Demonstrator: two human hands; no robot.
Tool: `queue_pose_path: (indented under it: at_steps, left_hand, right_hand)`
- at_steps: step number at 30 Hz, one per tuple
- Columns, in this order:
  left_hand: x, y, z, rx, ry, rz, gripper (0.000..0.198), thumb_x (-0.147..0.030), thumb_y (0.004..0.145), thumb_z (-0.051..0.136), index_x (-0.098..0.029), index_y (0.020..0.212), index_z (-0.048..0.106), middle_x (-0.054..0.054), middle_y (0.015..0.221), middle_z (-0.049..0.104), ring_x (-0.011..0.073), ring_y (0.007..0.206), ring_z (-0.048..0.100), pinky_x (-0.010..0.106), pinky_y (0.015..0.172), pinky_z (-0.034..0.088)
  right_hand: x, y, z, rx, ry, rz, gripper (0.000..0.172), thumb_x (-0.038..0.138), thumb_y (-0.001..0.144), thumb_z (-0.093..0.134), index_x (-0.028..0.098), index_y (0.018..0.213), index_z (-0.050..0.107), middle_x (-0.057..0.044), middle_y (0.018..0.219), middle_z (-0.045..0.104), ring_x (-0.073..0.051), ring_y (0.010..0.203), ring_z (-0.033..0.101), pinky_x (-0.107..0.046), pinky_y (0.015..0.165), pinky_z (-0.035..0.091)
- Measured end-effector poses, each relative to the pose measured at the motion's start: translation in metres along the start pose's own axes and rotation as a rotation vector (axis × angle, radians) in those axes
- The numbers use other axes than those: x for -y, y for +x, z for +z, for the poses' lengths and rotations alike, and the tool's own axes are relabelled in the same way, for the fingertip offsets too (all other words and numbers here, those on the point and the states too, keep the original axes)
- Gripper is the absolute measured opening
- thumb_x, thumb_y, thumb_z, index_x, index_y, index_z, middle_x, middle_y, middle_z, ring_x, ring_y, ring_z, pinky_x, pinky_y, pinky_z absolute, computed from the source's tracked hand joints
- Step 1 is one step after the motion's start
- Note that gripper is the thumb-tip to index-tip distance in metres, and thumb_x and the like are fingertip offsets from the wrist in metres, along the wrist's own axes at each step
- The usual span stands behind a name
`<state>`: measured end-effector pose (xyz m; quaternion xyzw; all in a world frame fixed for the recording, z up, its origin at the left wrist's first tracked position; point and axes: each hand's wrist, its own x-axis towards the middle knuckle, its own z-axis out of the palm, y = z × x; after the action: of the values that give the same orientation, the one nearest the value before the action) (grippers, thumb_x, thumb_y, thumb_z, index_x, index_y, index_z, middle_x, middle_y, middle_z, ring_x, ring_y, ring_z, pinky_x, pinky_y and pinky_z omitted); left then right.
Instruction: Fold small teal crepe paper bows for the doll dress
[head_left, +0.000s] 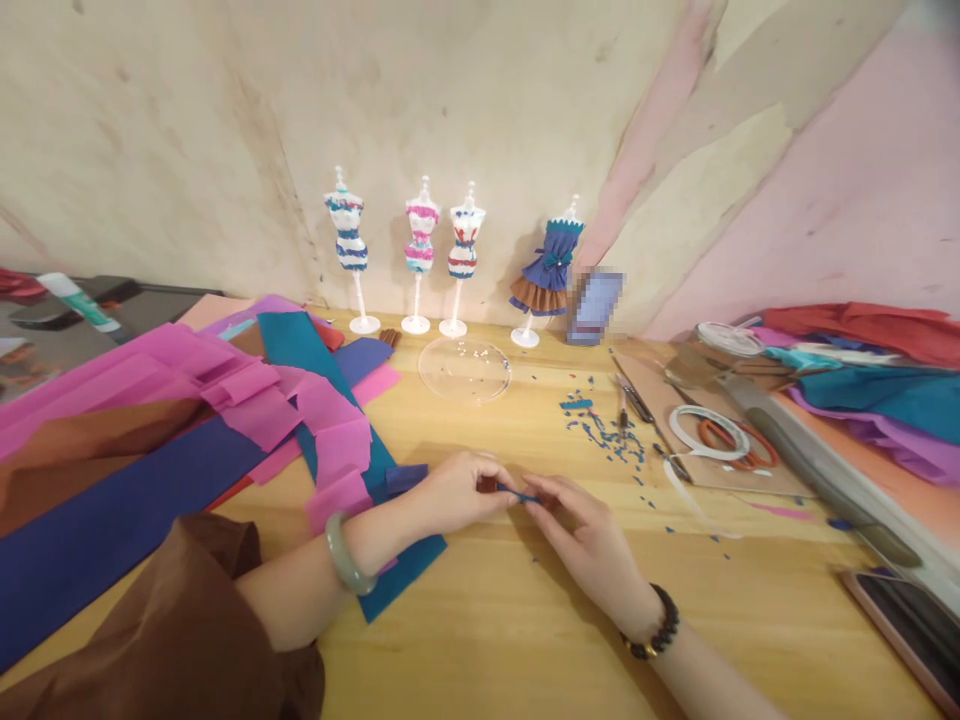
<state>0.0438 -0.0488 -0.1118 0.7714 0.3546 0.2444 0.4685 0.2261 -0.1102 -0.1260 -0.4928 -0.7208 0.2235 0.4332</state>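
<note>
Between my two hands a thin blue strip of crepe paper point(527, 497) is stretched, looking twisted or folded narrow. My left hand point(469, 492) pinches one end between thumb and fingers. The other end sits between the thumb and fingertips of my right hand point(577, 520). Both hands are just above the wooden table. A teal paper strip point(409, 580) lies under my left forearm, with a small folded dark-blue piece point(406, 478) beside that hand. Pink crepe paper point(341, 450) curls over the teal strip.
Several small mannequins stand along the wall, one in a blue-and-brown paper dress point(553, 265). A clear round plate point(465, 370) holds tiny white bits. Right lie blue scraps point(611, 435), a tape roll point(709, 432), orange-handled scissors point(739, 445) and a phone point(911, 630). Crepe sheets point(127, 490) fill the left.
</note>
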Motion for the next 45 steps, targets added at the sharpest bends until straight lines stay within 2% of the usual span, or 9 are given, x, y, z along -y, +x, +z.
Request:
queue_pose_path:
  at_steps: [4,8,20,24,27,31,36,40,45]
  left_hand:
    - [0.002,0.001,0.001,-0.003,-0.041,-0.050,0.017,-0.024,0.078,0.062,-0.013,0.085,0.073,0.004,0.073,0.068,0.0149,0.066,0.059,0.025,0.065,0.046]
    - [0.003,0.001,0.001,-0.008,-0.084,-0.116,0.016,-0.022,0.077,0.061,-0.012,0.084,0.072,0.004,0.072,0.070,0.0145,0.064,0.059,0.024,0.064,0.046]
    - [0.010,0.002,0.002,0.031,-0.045,-0.055,0.018,-0.027,0.080,0.060,-0.016,0.088,0.073,0.001,0.082,0.073,0.0142,0.072,0.062,0.023,0.068,0.045]
    - [0.016,0.004,0.006,0.019,-0.120,-0.065,0.018,-0.024,0.079,0.060,-0.015,0.089,0.072,0.003,0.086,0.074,0.0158,0.078,0.064,0.025,0.072,0.047]
    - [0.018,0.006,0.008,-0.020,-0.193,-0.099,0.016,-0.022,0.077,0.061,-0.015,0.087,0.071,0.003,0.084,0.073,0.0157,0.077,0.064,0.026,0.074,0.048]
    - [0.016,0.008,0.006,-0.087,-0.313,-0.170,0.013,-0.017,0.076,0.063,-0.013,0.088,0.068,0.003,0.078,0.071,0.0125,0.068,0.062,0.024,0.069,0.048]
    - [0.014,0.009,0.002,-0.137,-0.349,-0.173,0.032,-0.012,0.083,0.053,-0.012,0.114,0.056,0.004,0.078,0.068,0.0087,0.057,0.058,0.020,0.055,0.046]
    - [0.019,0.011,0.004,-0.145,-0.355,-0.147,0.034,-0.007,0.083,0.048,-0.012,0.116,0.054,0.004,0.080,0.067,0.0072,0.057,0.056,0.019,0.055,0.045]
    - [0.032,0.016,0.009,-0.117,-0.314,-0.104,0.036,-0.006,0.080,0.048,-0.013,0.115,0.056,0.002,0.077,0.065,0.0086,0.056,0.055,0.020,0.055,0.045]
  right_hand:
    - [0.000,0.001,-0.002,-0.022,-0.019,0.000,0.019,0.026,0.086,0.058,0.022,0.101,0.068,-0.006,0.082,0.071,-0.018,0.072,0.066,-0.030,0.068,0.056]
    - [-0.001,0.001,-0.002,-0.016,-0.031,0.002,0.020,0.027,0.085,0.058,0.021,0.103,0.068,-0.007,0.086,0.071,-0.019,0.075,0.065,-0.031,0.069,0.056]
    - [-0.012,0.000,0.000,0.016,0.004,0.051,0.025,0.026,0.085,0.059,0.019,0.108,0.067,-0.007,0.089,0.071,-0.019,0.080,0.065,-0.031,0.074,0.055]
    - [-0.014,0.002,0.001,0.093,-0.012,0.032,0.025,0.029,0.086,0.059,0.019,0.107,0.068,-0.009,0.098,0.071,-0.022,0.090,0.065,-0.035,0.082,0.053]
    - [-0.015,0.004,0.002,0.139,-0.022,0.032,0.022,0.032,0.089,0.054,0.020,0.096,0.072,-0.009,0.091,0.072,-0.022,0.086,0.065,-0.034,0.079,0.052]
    - [-0.016,0.004,0.003,0.067,0.045,0.122,0.024,0.037,0.086,0.057,0.020,0.089,0.074,-0.008,0.085,0.073,-0.021,0.078,0.065,-0.033,0.073,0.052]
    - [-0.021,0.005,0.005,0.000,0.071,0.172,0.026,0.040,0.080,0.061,0.021,0.092,0.076,-0.007,0.092,0.075,-0.023,0.082,0.067,-0.037,0.077,0.054]
    - [-0.023,0.006,0.004,-0.040,0.073,0.219,0.027,0.041,0.078,0.062,0.021,0.090,0.076,-0.006,0.087,0.076,-0.023,0.079,0.068,-0.037,0.076,0.054]
    - [-0.022,0.008,0.005,-0.097,0.056,0.267,0.028,0.042,0.075,0.062,0.019,0.083,0.076,-0.004,0.074,0.074,-0.020,0.068,0.066,-0.034,0.067,0.053]
